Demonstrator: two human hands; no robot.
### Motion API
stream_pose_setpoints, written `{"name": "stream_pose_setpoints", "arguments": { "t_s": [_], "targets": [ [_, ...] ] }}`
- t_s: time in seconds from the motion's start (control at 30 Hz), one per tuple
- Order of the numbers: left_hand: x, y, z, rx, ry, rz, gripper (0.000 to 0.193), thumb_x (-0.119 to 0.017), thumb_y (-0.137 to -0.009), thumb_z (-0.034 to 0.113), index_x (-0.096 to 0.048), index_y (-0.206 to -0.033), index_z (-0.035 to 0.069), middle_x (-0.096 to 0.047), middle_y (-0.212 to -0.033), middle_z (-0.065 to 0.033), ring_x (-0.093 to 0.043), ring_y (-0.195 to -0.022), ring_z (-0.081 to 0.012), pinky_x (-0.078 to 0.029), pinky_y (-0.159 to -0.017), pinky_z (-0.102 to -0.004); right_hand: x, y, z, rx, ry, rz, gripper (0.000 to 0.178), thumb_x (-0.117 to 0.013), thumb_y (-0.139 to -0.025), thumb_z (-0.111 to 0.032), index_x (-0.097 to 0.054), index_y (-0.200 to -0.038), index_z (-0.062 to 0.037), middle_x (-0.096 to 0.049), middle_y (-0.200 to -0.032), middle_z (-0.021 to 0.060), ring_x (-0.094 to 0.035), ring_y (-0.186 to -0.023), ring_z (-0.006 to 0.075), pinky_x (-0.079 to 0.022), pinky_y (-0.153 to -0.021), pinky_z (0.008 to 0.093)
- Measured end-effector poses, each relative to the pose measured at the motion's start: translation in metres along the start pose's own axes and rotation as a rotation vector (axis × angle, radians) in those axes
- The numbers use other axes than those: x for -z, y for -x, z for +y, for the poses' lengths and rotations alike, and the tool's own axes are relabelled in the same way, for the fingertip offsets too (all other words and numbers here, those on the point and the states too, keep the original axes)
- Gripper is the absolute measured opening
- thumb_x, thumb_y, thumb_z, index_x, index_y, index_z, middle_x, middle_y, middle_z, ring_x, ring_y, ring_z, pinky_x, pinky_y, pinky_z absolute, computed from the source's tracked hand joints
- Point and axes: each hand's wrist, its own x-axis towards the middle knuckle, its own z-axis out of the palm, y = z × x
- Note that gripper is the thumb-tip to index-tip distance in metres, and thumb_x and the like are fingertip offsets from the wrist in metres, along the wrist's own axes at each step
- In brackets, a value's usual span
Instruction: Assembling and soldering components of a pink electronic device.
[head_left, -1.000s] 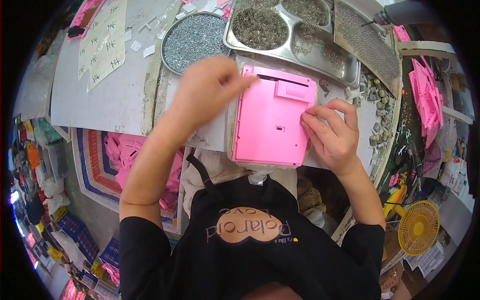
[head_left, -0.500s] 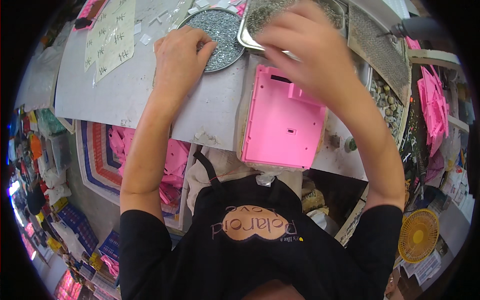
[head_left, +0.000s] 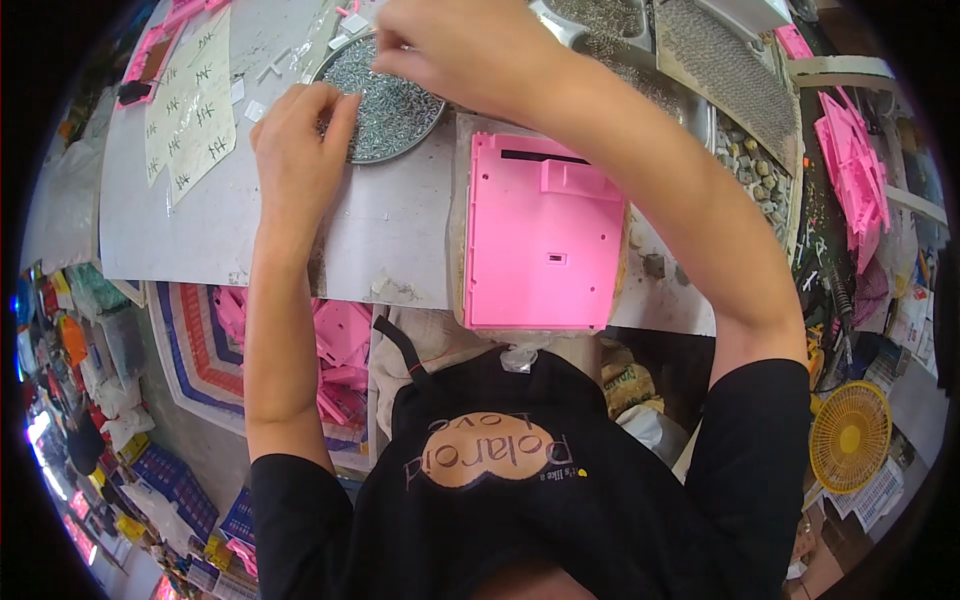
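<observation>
Both hands are over the round dish of screws (head_left: 385, 95) on the table (head_left: 390, 235). The left hand (head_left: 300, 135) rests at its rim, fingers curled together. The right hand (head_left: 470, 50) pinches above it; contents indiscernible. The pink plastic panel (head_left: 545, 235) lies flat just beside the dish.

We see a bright pink plastic panel (head_left: 543, 235), a grey glittering round dish (head_left: 390, 95), a yellow fan (head_left: 848, 437).

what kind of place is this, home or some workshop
Most likely a small assembly workshop: a round metal dish of small screws under both hands, a flat pink plastic housing panel on the bench, and more pink plastic parts piled at the right.
</observation>
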Motion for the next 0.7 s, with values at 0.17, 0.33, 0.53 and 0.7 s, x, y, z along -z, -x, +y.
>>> {"name": "stream_pose_setpoints", "arguments": {
  "t_s": [0.17, 0.33, 0.53, 0.7],
  "targets": [
    [0.028, 0.032, 0.024, 0.059, 0.219, -0.026, 0.015, -0.073, -0.088, 0.011, -0.063, -0.085, 0.001, -0.062, -0.082, -0.0077, -0.058, -0.078, -0.0219, -0.043, -0.075, -0.0348, 0.045, 0.148, -0.015, -0.112, -0.343, 0.071, 0.023, -0.080, -0.078, -0.024, -0.064, -0.074, -0.0083, -0.060, -0.078, 0.0050, -0.055, -0.077, 0.0281, -0.044, -0.074, 0.0400],
    [0.025, 0.056, 0.051, -0.092, 0.362, -0.071, 0.011, -0.072, -0.085, -0.001, -0.060, -0.084, -0.001, -0.059, -0.084, -0.0074, -0.054, -0.077, -0.0179, -0.043, -0.071, -0.0309, 0.041, 0.228, -0.046, -0.313, -0.407, 0.141, 0.023, -0.087, -0.068, -0.014, -0.069, -0.080, -0.0080, -0.063, -0.081, 0.0041, -0.054, -0.077, 0.0253, -0.042, -0.073, 0.0369],
    [0.031, 0.073, 0.101, -0.235, 0.423, -0.130, 0.019, -0.079, -0.073, -0.001, -0.064, -0.084, 0.002, -0.061, -0.085, -0.0084, -0.057, -0.078, -0.0236, -0.043, -0.070, -0.0331, 0.020, 0.245, -0.051, -0.235, -0.482, 0.325, 0.029, -0.090, -0.063, -0.009, -0.070, -0.084, -0.0073, -0.063, -0.083, 0.0050, -0.055, -0.079, 0.0254, -0.044, -0.070, 0.0362],
    [0.036, 0.080, 0.104, -0.213, 0.439, -0.204, 0.021, -0.080, -0.070, -0.001, -0.066, -0.085, 0.004, -0.061, -0.084, -0.0088, -0.058, -0.079, -0.0240, -0.043, -0.070, -0.0336, 0.008, 0.246, -0.045, -0.223, -0.453, 0.295, 0.029, -0.091, -0.063, -0.010, -0.070, -0.084, -0.0071, -0.061, -0.082, 0.0045, -0.055, -0.080, 0.0253, -0.044, -0.070, 0.0363]
  ]
}}
